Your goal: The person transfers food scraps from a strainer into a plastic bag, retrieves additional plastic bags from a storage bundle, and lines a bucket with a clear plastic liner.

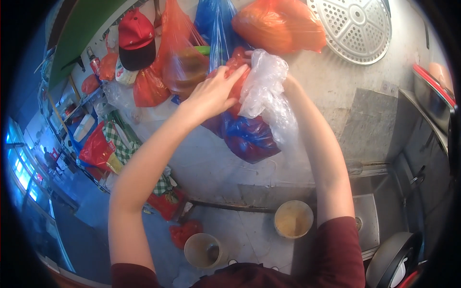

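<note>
Both arms reach up to plastic bags hanging on the wall. My left hand (212,91) lies against a red plastic bag (237,77), its fingers spread over it; whether they grip it cannot be told. My right hand (286,81) is mostly hidden behind a crumpled clear plastic bag (264,84), with some fingertips showing above the red bag. Below the hands hangs a full blue plastic bag (248,138) with reddish contents. Beside my left hand hangs an orange translucent bag (183,68), and a full orange bag (279,28) hangs above my right forearm.
A red and black cap (137,39) hangs at the upper left, a perforated metal steamer plate (356,27) at the upper right. Two plastic buckets (294,219) (203,251) stand on the floor. A metal sink (389,194) and a wok (387,257) are at the right.
</note>
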The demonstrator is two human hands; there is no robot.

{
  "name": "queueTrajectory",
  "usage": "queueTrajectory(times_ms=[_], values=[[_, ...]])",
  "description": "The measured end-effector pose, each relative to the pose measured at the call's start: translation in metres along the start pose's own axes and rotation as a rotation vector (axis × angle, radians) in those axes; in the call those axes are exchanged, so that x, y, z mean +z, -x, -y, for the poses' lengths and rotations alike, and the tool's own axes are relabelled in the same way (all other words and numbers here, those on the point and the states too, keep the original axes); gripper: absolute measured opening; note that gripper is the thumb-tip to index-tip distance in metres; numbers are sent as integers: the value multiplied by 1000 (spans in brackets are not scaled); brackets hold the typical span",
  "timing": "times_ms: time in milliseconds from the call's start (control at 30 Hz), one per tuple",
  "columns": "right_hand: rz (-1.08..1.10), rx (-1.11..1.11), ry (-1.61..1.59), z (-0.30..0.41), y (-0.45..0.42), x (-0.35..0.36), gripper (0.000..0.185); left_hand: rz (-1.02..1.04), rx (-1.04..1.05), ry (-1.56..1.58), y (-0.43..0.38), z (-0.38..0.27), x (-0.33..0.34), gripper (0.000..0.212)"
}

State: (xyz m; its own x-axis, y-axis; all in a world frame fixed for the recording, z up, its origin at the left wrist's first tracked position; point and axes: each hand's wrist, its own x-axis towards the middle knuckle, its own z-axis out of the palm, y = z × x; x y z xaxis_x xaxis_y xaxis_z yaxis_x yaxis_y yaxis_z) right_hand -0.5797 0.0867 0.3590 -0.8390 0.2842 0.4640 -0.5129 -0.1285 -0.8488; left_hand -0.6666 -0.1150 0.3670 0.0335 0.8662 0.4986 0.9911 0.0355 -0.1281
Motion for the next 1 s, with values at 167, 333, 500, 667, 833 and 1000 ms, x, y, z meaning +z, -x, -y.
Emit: queueTrajectory(times_ms=[167, 333, 500, 667, 833, 1000], values=[[-123, -483, 498, -3, 33, -27, 23, -242, -98, 12, -51, 7, 40, 55], [-448, -300, 200, 35, 101, -28, 25, -261, -212, -277, -108, 17, 92, 50], [-685, -229, 223, 63, 190, -10, 31, 239, -224, -512, -143, 6, 112, 44], [-683, -216, 242, 52, 243, 8, 35, 998, -178, -431, -148, 61, 163, 30], [-759, -119, -115, 31, 291, -12, 28, 514, -236, -350, -122, 15, 132, 29], [-911, 154, 104, -9, 258, 17, 27, -149, -98, -726, -95, 29, 112, 20]])
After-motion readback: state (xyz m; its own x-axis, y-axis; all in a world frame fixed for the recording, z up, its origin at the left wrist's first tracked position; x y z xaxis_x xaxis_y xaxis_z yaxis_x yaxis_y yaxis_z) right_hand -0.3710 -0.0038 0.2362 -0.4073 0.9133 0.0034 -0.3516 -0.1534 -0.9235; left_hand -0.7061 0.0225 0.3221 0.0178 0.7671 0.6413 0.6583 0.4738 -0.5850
